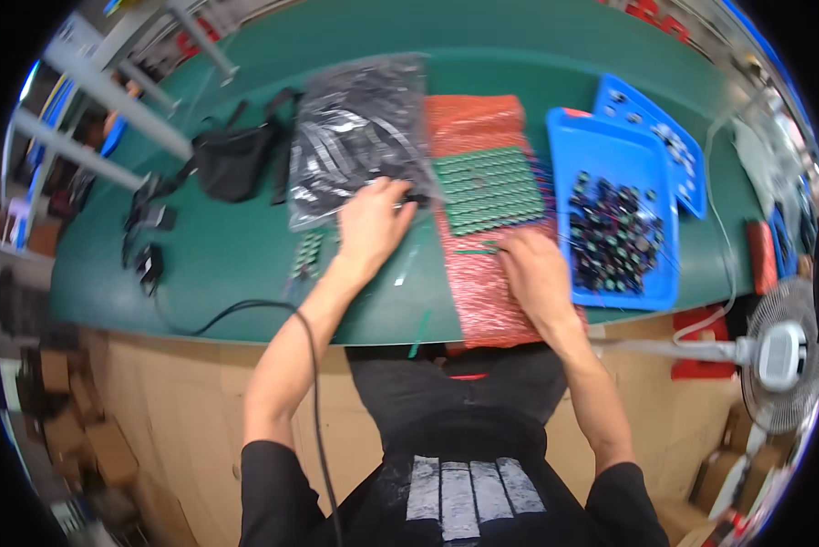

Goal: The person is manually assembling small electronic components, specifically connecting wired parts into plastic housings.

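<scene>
My left hand (pixel 371 226) is at the near edge of a clear plastic bag (pixel 359 128) filled with black parts. Its fingers curl around something small and dark, mostly hidden. Right of the bag, a green panel of small circuit boards (pixel 489 190) lies on pink bubble wrap (pixel 473 114). Just below that panel, my right hand (pixel 537 275) rests on the wrap. Its fingertips close at the end of a thin green strip (pixel 473 252). A small green board piece (pixel 307 255) lies on the table left of my left forearm.
A blue tray (pixel 557 164) of small dark wired parts stands at right, overlapping another blue tray (pixel 610 87) with small pale pieces. A black pouch (pixel 236 159) lies at left. One black cable (pixel 314 392) crosses my left forearm. A fan (pixel 778 356) stands at the right edge.
</scene>
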{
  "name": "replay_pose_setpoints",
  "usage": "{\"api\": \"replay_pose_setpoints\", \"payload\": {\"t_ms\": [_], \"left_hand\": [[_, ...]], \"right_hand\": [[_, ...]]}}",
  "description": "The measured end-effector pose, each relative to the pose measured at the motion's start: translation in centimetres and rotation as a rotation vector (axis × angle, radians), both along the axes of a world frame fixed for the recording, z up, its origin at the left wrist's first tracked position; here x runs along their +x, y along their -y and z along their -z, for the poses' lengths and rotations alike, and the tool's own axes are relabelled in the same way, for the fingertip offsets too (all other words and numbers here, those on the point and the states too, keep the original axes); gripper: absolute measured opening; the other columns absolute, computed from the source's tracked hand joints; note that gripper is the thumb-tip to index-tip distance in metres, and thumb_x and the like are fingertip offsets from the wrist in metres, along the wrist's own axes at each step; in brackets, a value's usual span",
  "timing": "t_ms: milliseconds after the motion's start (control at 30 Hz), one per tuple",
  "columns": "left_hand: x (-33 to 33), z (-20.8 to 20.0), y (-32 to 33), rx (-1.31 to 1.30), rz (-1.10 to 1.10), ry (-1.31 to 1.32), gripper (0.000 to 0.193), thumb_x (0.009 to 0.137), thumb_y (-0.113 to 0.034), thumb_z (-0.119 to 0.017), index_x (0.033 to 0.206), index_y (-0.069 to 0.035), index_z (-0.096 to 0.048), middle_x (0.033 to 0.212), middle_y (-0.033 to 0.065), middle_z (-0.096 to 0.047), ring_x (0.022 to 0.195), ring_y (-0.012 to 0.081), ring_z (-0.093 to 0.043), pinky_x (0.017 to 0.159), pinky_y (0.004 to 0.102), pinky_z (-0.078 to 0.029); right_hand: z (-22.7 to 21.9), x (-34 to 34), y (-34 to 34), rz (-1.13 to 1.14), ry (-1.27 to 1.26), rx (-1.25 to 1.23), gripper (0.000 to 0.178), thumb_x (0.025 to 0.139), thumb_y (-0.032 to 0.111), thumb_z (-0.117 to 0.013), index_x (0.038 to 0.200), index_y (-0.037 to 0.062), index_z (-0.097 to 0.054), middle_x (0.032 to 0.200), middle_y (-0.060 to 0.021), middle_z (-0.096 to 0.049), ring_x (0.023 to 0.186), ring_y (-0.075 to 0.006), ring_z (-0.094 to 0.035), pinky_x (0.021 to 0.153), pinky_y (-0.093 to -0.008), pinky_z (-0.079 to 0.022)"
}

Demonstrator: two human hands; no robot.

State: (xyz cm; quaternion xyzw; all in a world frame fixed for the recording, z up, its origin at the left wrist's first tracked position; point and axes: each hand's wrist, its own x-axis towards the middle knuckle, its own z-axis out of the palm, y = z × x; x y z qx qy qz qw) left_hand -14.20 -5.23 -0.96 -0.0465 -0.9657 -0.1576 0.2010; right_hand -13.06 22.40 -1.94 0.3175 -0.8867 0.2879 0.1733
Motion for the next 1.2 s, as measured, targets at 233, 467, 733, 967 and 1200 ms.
{"api": "replay_pose_setpoints", "payload": {"t_ms": [233,467,733,967,1200], "left_hand": [[1.3,-0.1,2.6,0.188,-0.052,-0.045,0.022,0.083,-0.019,-0.075,0.088,-0.004,-0.060,0.080,0.0128,-0.064,0.072,0.0323,-0.066,0.064,0.0423,-0.052],[17.8,-2.0,-9.8,1.456,0.063,0.572,0.023,0.090,0.000,-0.073,0.112,0.002,-0.064,0.095,0.0077,-0.072,0.086,0.0096,-0.068,0.077,0.0249,-0.055],[21.7,0.3,-14.5,2.157,-0.080,0.757,0.038,0.105,-0.015,-0.055,0.139,0.004,-0.054,0.123,0.0117,-0.067,0.103,0.0169,-0.070,0.090,0.0296,-0.057],[20.7,0.5,-14.4,1.998,0.057,0.634,0.029,0.096,-0.001,-0.066,0.125,0.006,-0.063,0.119,0.0108,-0.070,0.105,0.0126,-0.067,0.092,0.0277,-0.054],[21.2,1.1,-14.5,2.052,0.015,0.736,0.029,0.099,-0.006,-0.062,0.127,0.002,-0.061,0.120,0.0113,-0.069,0.108,0.0160,-0.068,0.093,0.0277,-0.055]], "right_hand": [[-3.3,8.7,-0.1,-0.011,0.039,-0.124,0.017,0.074,0.003,-0.075,0.088,0.0099,-0.069,0.092,-0.0046,-0.073,0.080,-0.0227,-0.068,0.068,-0.0363,-0.045],[-3.3,17.0,-2.8,0.046,0.391,-0.434,0.023,0.066,0.002,-0.085,0.086,0.0088,-0.074,0.086,-0.0034,-0.073,0.072,-0.0192,-0.068,0.062,-0.0313,-0.044],[-2.1,13.1,-3.9,-0.123,0.208,-0.279,0.026,0.070,0.008,-0.084,0.095,0.0092,-0.077,0.095,-0.0005,-0.071,0.073,-0.0173,-0.064,0.061,-0.0314,-0.043],[-2.4,13.0,-3.9,-0.056,0.321,-0.398,0.029,0.065,-0.011,-0.082,0.091,-0.0007,-0.075,0.092,-0.0138,-0.072,0.081,-0.0234,-0.069,0.069,-0.0308,-0.055],[-1.1,14.8,-4.3,-0.002,0.452,-0.508,0.030,0.067,-0.012,-0.082,0.094,-0.0028,-0.073,0.095,-0.0171,-0.071,0.082,-0.0233,-0.069,0.070,-0.0315,-0.055]]}}
